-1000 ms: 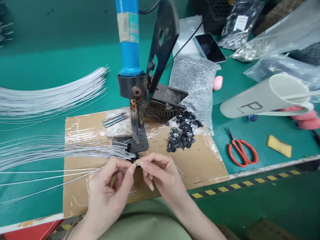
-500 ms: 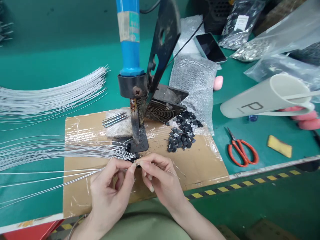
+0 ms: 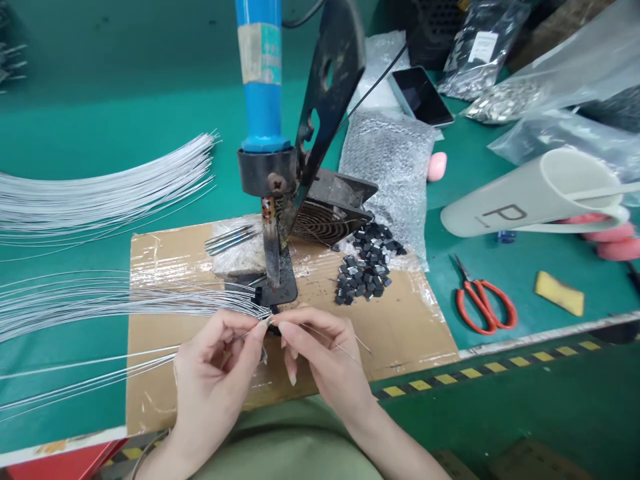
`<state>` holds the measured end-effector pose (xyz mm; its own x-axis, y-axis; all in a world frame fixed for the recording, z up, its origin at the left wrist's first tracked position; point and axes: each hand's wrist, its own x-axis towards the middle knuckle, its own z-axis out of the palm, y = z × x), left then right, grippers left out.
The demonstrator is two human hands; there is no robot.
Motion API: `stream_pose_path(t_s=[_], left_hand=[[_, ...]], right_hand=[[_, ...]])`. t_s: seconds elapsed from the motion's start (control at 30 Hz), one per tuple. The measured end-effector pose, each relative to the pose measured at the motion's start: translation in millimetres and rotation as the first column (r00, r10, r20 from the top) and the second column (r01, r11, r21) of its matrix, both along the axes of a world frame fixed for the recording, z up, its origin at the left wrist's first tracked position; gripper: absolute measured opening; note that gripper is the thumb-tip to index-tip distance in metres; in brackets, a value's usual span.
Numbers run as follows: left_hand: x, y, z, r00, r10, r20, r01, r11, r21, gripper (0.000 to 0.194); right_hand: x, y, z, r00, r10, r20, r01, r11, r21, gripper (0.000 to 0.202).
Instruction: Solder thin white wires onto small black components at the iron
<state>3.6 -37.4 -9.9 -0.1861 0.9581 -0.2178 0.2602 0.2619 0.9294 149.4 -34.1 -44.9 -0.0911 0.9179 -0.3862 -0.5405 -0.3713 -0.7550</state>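
Note:
My left hand (image 3: 217,373) is closed in a pinch on thin white wires (image 3: 145,364) that trail off to the left. Fingertip to fingertip with it, my right hand (image 3: 325,353) pinches the end of a thin wire, and a fine strand (image 3: 345,348) sticks out to the right behind its fingers. What exactly sits between the fingertips is too small to make out. Just beyond them lies a bundle of wires (image 3: 200,301) with black ends on the cardboard (image 3: 400,340). Above it a blue-handled soldering iron (image 3: 263,113) points downward in a black stand (image 3: 327,87).
A heap of small black parts (image 3: 367,267) lies right of a black fan (image 3: 325,217). Red-handled scissors (image 3: 485,303), a yellow sponge (image 3: 559,293) and a white mug (image 3: 525,193) are on the right. Another white wire bundle (image 3: 110,200) lies at left; a phone (image 3: 421,95) is behind.
Both hands have shifted slightly, still pinching close together. The held wires at left have moved a little lower. The other things look unchanged.

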Motion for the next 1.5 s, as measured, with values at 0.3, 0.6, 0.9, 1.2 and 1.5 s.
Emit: stream_pose_path(t_s=[0.3, 0.6, 0.9, 1.2, 1.5], left_hand=[[-3.8, 0.6, -0.1, 0.999, -0.05, 0.002, 0.05, 0.997, 0.057, 0.012], [-10.5, 1.3, -4.8, 0.985, -0.166, -0.04, 0.17, 0.977, 0.126, 0.011], [-13.6, 1.2, -5.9, 0.969, -0.217, -0.114, 0.236, 0.953, 0.188, 0.01], [-19.7, 4.4, -1.6, 0.942, -0.297, -0.155, 0.32, 0.935, 0.153, 0.008], [-17.7, -0.3, -5.3, 0.945, -0.278, -0.174, 0.307, 0.936, 0.172, 0.01]], right_hand=[[-1.6, 1.7, 3.3, 0.999, -0.016, 0.03, 0.016, 1.0, 0.015, 0.01], [-1.7, 1.3, 4.1, 1.0, -0.022, -0.007, 0.022, 1.0, 0.006, 0.007], [1.3, 2.5, 3.1, 0.998, 0.023, -0.064, -0.023, 1.0, -0.003, 0.008], [14.2, 9.5, 3.1, 0.99, 0.124, -0.074, -0.126, 0.992, -0.023, 0.01], [11.6, 6.9, 1.2, 0.991, 0.104, -0.09, -0.104, 0.995, -0.003, 0.008]])
